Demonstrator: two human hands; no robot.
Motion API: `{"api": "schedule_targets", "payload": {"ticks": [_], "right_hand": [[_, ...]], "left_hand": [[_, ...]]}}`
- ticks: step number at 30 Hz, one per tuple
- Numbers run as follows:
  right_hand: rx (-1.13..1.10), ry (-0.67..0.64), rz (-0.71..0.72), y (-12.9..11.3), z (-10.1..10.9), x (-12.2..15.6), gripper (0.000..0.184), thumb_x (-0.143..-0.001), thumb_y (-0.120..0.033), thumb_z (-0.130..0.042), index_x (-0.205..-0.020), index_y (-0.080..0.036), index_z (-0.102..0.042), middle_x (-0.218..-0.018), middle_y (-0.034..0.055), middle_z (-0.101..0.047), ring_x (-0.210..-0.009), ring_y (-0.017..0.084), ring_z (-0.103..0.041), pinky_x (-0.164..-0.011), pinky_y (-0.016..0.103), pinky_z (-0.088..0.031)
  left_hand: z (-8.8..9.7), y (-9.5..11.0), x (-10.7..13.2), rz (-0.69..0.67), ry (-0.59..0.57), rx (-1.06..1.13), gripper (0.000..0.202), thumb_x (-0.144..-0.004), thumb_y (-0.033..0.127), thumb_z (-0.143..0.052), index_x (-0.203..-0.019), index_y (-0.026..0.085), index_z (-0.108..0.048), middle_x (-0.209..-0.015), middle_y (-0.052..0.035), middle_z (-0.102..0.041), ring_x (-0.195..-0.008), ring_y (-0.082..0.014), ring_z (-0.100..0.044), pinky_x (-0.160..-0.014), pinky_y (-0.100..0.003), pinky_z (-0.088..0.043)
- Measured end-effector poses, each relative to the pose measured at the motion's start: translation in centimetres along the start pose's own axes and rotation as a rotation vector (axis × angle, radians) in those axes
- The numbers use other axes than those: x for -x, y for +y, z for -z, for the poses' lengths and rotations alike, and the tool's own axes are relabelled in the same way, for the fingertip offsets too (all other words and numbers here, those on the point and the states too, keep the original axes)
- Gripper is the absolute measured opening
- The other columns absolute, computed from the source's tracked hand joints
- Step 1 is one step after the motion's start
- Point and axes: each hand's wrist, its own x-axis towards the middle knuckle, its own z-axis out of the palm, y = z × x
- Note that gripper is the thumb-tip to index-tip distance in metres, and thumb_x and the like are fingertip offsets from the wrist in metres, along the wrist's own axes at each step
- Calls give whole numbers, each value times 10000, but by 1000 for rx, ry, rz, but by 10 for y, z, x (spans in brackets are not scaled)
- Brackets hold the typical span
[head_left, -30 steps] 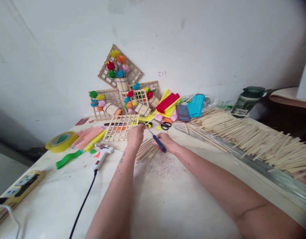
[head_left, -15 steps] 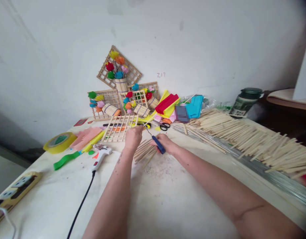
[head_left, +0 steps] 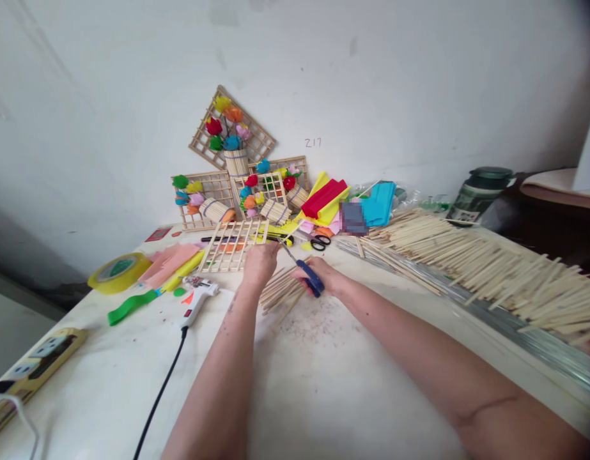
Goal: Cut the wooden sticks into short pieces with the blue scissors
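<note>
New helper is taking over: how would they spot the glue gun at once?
Start at the white table, then the left hand by the loose sticks. Just left of it lies the glue gun: white, the only thing with a black cord trailing to the near edge.

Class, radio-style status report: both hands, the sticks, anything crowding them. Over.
Left hand closed, contents hidden; right hand shut on blue-handled cutter. Loose sticks lie under both hands. Lattice frame and glue gun close on the left.
</note>
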Motion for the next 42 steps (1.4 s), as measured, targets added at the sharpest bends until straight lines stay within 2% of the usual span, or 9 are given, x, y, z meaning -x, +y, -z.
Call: {"api": "schedule_targets", "payload": {"ticks": [9,15,27,32,36,42], "right_hand": [[-29,-84,-26,-3,9,2,271,-644,-345,-650,-596,-116,-513,-436,-18,-486,-340,88,-455,-301,192,-362],[-17,-88,-39,-5,10,1,275,-661,-365,-639,-646,-115,-527,-449,-12,-499,-360,91,-477,-321,186,-381],[-13,-15,28,-2,2,2,163,-649,-238,-585,-563,-126,-504,-404,-33,-456,-325,74,-428,-294,176,-345],[15,26,14,-2,-1,1,128,-623,-178,-557,-528,-135,-484,-383,-39,-439,-310,67,-405,-277,168,-303],[35,26,34,-2,-3,2,168,-608,-157,-549,-481,-150,-440,-352,-49,-413,-296,61,-382,-279,168,-288],[59,20,54,1,-2,1,203,-623,-174,-532,-462,-160,-409,-337,-48,-403,-280,65,-368,-278,178,-284]], "left_hand": [[3,4,0,-33,-27,73,333,-830,331,-367,-864,191,-667,-770,-74,-652,-691,-142,-550,-613,-216,-341],[5,6,-1,-51,-32,98,325,-819,309,-376,-750,168,-661,-621,-44,-591,-558,-111,-464,-544,-212,-294],[3,1,-4,-101,-19,191,322,-804,312,-390,-665,154,-634,-534,-4,-489,-545,-94,-396,-526,-198,-263],[-1,-5,-4,-64,-13,196,370,-815,361,-361,-698,157,-647,-545,-3,-497,-552,-96,-405,-527,-195,-265],[-3,-10,-3,-66,9,194,380,-820,362,-351,-677,158,-639,-554,-5,-514,-553,-95,-417,-530,-193,-268],[-3,-13,-3,-60,1,197,362,-820,366,-361,-731,166,-650,-610,-19,-581,-572,-100,-460,-545,-193,-286]]}}
